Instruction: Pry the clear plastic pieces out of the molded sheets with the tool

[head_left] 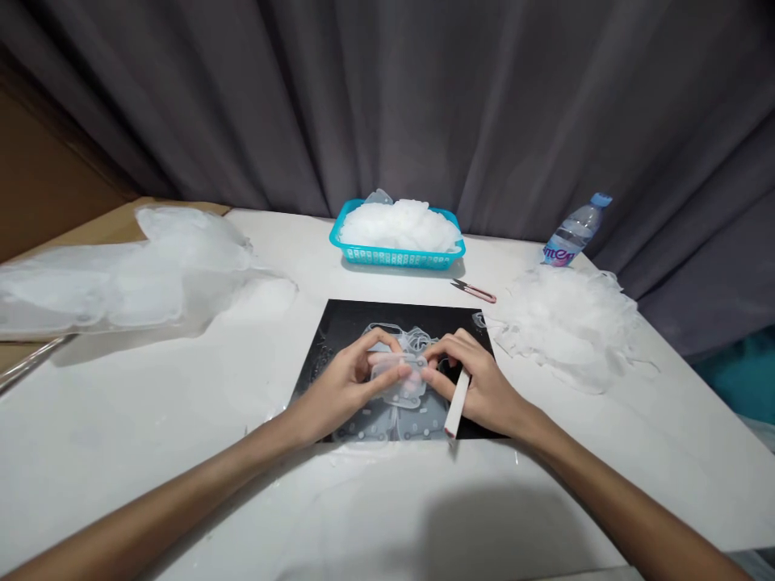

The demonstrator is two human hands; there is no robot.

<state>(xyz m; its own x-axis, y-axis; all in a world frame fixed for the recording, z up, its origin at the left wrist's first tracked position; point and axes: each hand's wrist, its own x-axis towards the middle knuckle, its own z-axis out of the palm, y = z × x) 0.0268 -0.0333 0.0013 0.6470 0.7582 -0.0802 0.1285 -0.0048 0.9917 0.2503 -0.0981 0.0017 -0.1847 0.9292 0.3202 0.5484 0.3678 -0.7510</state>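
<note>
Between my two hands is a thin translucent plastic piece (pixel 396 394) with rounded edges and small holes. My left hand (pixel 357 367) grips its left side between thumb and fingers. At its right edge, the thumb and forefinger of my right hand (pixel 472 375) pinch it. A flat white-handled tool (pixel 458 406), slanting downward, is also tucked in my right hand; a small pointed tip shows at its lower end. Beneath lies a black mat (pixel 348 316) bearing more translucent pieces (pixel 417 424) and a tangle of clear trimmed strips (pixel 419 337).
Behind the mat stands a blue basket (pixel 396 258) heaped with translucent pieces. Thread snips (pixel 475 291) lie right of it. A pile of clear scraps (pixel 569 327) and a water bottle (pixel 575 230) are at the right. A filled clear plastic bag (pixel 151 274) lies at the left.
</note>
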